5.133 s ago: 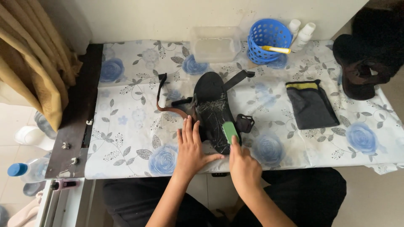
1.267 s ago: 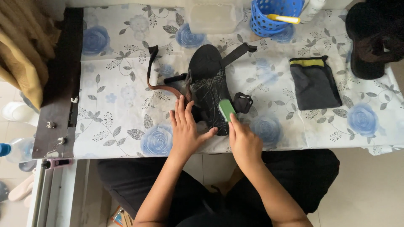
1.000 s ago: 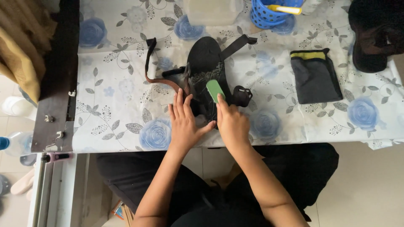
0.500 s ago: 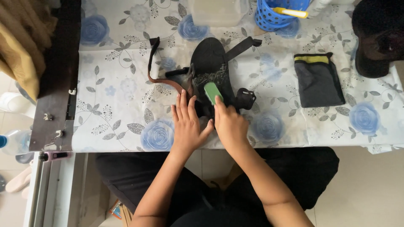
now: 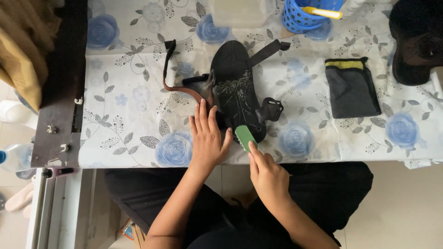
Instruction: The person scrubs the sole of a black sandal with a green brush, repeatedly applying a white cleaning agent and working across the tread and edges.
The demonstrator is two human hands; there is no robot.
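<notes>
Floral tablecloth (image 5: pixel 138 110) spans table; tiled floor (image 5: pixel 406 207) below.

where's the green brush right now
In the head view the green brush is near the table's front edge, gripped by the right hand against the near end of the black sandal, just right of the left hand.

A sandal (image 5: pixel 235 90) lies mid-bench (image 5: pixel 129 115), a folded pouch (image 5: pixel 351 87) to its right, a basket (image 5: pixel 307 16) behind, between them.
</notes>
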